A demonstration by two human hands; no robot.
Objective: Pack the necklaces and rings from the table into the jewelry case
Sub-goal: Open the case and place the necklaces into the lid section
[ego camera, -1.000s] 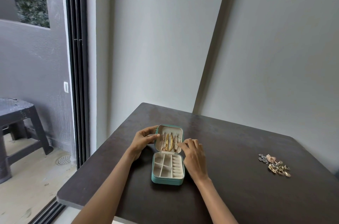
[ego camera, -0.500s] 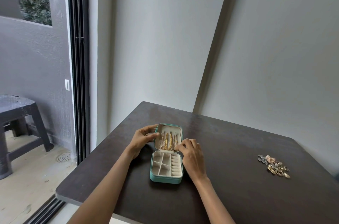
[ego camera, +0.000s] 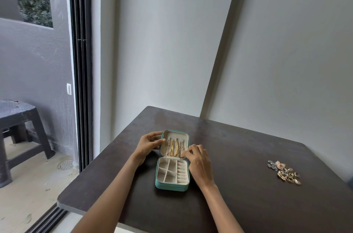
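Right now your left hand [ego camera: 150, 144] holds the upright lid of the jewelry case [ego camera: 172, 175] by its nine o'clock edge, thumb in front and fingers curled behind, while your right hand [ego camera: 198, 163] works at the lid's five o'clock corner, fingertips [ego camera: 185, 154] bunched at the lower ends of the necklaces [ego camera: 174, 147]; whether they actually pinch a chain is too small to tell. Those necklaces, gold and silvery, hang in the lid, so that half of the job looks nearly done. None of the rings [ego camera: 285, 172] look packed: they lie in a loose heap at about three o'clock on the table [ego camera: 248, 204], well apart from the case, and the tray compartments below the lid look bare. Watch the chains first. If your fingertips drag sideways, the hanging strands could cross and tangle, or slip out of whatever keeps them in the lid. Your left hand is what keeps the lid standing; ease off too soon and it may drop onto your right fingers or flop back and shake the necklaces loose. Later, reaching across to the heap, a sweeping wrist could scatter small rings toward the table's edge, and a careless forearm could shove the light case along.
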